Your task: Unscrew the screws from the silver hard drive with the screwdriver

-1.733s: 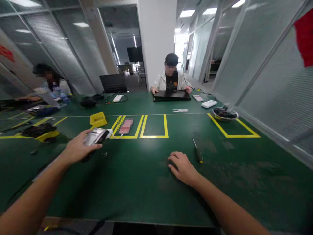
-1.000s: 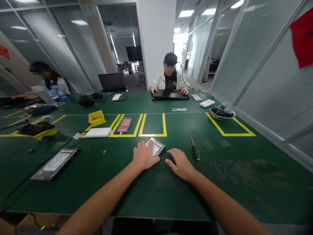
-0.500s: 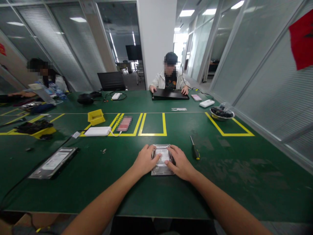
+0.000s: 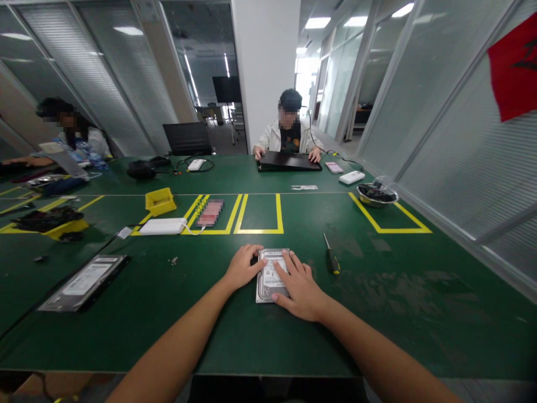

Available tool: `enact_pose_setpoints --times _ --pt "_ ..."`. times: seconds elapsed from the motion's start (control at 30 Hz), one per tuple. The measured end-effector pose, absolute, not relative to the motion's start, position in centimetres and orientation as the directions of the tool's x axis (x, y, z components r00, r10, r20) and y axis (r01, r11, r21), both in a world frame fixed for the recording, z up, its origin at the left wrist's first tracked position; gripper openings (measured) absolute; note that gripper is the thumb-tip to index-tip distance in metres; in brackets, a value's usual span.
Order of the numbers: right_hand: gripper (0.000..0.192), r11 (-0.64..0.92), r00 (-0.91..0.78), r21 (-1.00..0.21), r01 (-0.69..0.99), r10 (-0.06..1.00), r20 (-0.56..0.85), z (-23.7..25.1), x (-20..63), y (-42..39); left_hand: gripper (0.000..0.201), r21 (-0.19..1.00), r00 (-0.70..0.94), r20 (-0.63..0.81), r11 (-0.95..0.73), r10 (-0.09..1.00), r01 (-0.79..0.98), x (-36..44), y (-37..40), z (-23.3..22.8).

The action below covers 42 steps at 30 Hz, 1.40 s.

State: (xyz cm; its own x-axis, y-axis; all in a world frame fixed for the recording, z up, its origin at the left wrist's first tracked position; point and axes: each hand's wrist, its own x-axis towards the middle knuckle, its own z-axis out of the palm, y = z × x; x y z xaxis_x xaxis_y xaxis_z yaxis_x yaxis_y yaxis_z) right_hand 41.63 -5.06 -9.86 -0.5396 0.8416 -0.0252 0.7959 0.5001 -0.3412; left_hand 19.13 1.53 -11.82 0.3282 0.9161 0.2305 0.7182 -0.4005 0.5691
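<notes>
A silver hard drive (image 4: 262,292) with a white label lies flat on the green table, in front of me. At its left edge is my left hand (image 4: 244,268), thumb on the top face and fingers curled by the far left corner. My right hand (image 4: 301,286) lies across the drive's right side with its fingers spread over the label, covering part of it. A screwdriver (image 4: 333,261) with a black and yellow handle rests to the right of the drive.
Left on the table is a second, larger-looking drive (image 4: 84,282), with several tiny screws (image 4: 173,261) nearby. Farther back are a yellow bin (image 4: 160,201), a white power bank (image 4: 163,226), a phone and a metal bowl (image 4: 377,196). Across the table a person (image 4: 289,131) holds a black panel.
My right hand has shifted left over the drive and spread its fingers across the label. My left thumb has drawn back to the drive's left edge. The view has turned slightly right.
</notes>
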Motion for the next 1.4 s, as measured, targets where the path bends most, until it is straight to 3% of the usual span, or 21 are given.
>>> enact_pose_setpoints --times 0.4,0.5,0.67,0.73,0.83,0.93,1.03,1.4 --pt "0.096 0.49 -0.53 -0.337 0.804 0.847 -0.031 -9.8 40.9 -6.1 0.045 0.605 0.363 0.227 -0.423 0.904 0.675 18.4 0.9 -11.2" --pt "0.097 0.49 -0.53 -0.346 0.8 0.847 -0.026 -9.9 40.9 -6.2 0.037 0.622 0.326 0.231 -0.396 0.917 0.676 16.9 0.7 -10.4" --pt "0.094 0.488 -0.533 -0.365 0.793 0.846 -0.029 -9.7 41.0 -6.3 0.034 0.333 0.187 0.324 -0.297 0.927 0.895 10.8 0.6 -8.4" --pt "0.094 0.479 -0.529 -0.369 0.796 0.848 -0.04 -9.6 41.0 -6.3 0.036 0.201 0.06 0.324 -0.13 0.944 0.971 7.4 0.5 -7.9" --pt "0.095 0.474 -0.524 -0.369 0.8 0.851 -0.043 -9.6 40.9 -6.3 0.038 0.128 -0.167 0.285 0.135 0.944 0.983 2.1 0.2 -7.9" --pt "0.095 0.473 -0.52 -0.366 0.802 0.853 -0.038 -9.6 40.9 -6.3 0.042 0.177 -0.329 0.223 0.293 0.918 0.939 -2.1 -0.3 -8.6" --pt "0.094 0.47 -0.514 -0.363 0.804 0.857 -0.029 -9.8 40.9 -6.3 0.047 0.252 -0.383 0.104 0.348 0.918 0.903 -4.6 -0.6 -9.8" --pt "0.094 0.476 -0.513 -0.351 0.806 0.858 -0.014 -9.9 40.9 -6.3 0.053 0.356 -0.286 0.001 0.267 0.958 0.896 -5.9 -0.6 -10.8"
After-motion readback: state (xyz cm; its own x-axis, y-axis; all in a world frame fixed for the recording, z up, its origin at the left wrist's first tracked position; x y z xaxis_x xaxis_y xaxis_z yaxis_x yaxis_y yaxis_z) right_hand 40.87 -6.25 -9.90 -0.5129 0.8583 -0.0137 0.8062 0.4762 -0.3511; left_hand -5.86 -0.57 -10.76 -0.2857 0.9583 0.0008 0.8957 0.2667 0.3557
